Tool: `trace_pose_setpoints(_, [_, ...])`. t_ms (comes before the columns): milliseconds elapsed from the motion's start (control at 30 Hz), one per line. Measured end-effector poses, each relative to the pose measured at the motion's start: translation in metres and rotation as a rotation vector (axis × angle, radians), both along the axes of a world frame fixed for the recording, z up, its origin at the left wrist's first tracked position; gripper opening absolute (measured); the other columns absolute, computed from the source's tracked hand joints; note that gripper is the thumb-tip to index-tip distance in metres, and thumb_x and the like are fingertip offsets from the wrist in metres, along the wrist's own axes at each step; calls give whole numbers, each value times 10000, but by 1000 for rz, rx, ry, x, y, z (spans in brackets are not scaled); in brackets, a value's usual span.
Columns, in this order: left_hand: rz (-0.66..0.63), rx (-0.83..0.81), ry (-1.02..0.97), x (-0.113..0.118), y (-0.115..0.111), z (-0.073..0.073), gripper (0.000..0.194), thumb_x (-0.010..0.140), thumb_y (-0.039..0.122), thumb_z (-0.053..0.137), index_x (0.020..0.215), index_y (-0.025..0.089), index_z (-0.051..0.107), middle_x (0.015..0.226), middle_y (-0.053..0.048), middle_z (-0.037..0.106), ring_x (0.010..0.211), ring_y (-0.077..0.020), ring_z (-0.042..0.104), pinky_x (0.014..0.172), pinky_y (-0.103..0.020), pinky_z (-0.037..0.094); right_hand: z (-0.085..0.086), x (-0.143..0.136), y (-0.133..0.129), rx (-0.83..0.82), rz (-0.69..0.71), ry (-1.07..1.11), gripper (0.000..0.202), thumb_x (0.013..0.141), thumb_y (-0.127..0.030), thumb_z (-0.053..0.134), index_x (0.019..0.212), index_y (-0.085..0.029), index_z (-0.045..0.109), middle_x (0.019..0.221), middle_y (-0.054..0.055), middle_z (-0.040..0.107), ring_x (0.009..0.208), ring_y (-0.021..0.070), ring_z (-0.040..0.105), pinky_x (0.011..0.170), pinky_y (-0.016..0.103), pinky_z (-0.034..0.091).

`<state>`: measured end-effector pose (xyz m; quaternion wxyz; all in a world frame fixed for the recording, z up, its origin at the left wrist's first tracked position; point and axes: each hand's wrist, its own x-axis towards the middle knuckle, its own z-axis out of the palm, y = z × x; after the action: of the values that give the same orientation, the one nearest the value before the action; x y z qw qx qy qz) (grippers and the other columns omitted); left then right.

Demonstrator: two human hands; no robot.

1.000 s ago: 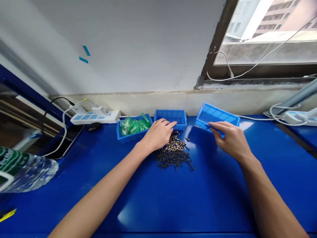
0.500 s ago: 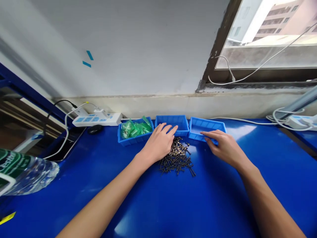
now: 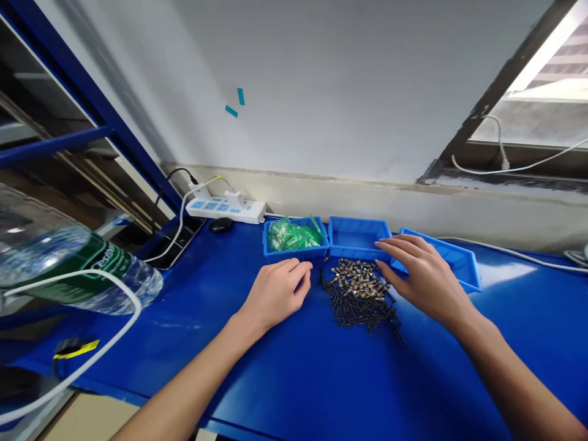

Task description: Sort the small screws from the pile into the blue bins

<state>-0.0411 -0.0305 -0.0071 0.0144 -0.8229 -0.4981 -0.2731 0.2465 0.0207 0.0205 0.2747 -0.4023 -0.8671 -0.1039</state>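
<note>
A heap of dark screws (image 3: 362, 297) with brassy heads lies loose on the blue table, in front of three blue bins. My left hand (image 3: 278, 293) is left of the heap, apart from it, its fingers curled in near the thumb; nothing shows in it. Over the heap's right edge is my right hand (image 3: 420, 275), fingers stretched and thumb apart, holding nothing visible. It partly covers the right bin (image 3: 459, 263), which is turned at an angle. The middle bin (image 3: 361, 250) looks empty. Green plastic bags of small parts (image 3: 294, 236) fill the left bin (image 3: 298, 252).
Against the wall stands a white power strip (image 3: 227, 208) with plugs and cables. Near it lies a black computer mouse (image 3: 221, 225). A large water bottle (image 3: 105, 269) and a white curved bar (image 3: 124, 294) are at the left. A window is at upper right.
My view has swung left. My left hand has drawn away from the screws and its fingers have curled. My right hand is now closer to the heap, and the right bin sits more slanted.
</note>
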Motion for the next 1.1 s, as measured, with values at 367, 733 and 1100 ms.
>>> trace_pose_setpoints(367, [74, -273, -4, -9, -4, -1, 267, 986, 187, 477, 1023, 180, 742, 844, -52, 748, 761, -212, 724, 697, -306, 554, 9, -36, 14, 32, 61, -106, 284, 986, -301, 569, 1110, -151, 775, 980, 144, 789, 887, 319, 699, 788, 497, 584])
trace_pose_setpoints(733, [143, -387, 31, -9, -2, 2, 231, 980, 215, 483, 951, 177, 710, 886, -85, 749, 804, -259, 734, 718, -355, 562, 2, -121, 44, -194, 323, -292, 144, 968, -162, 601, 872, -150, 707, 843, 102, 717, 836, 252, 641, 789, 412, 520])
trace_pose_setpoints(1100, [-71, -764, -1433, -1, 2, 2, 528, 785, 356, 803, 1265, 194, 652, 1087, -90, 768, 1021, -245, 745, 963, -430, 596, 56, -109, 23, -140, 494, 104, 173, 990, -207, 590, 920, -211, 747, 821, 58, 724, 782, 213, 630, 706, 374, 512])
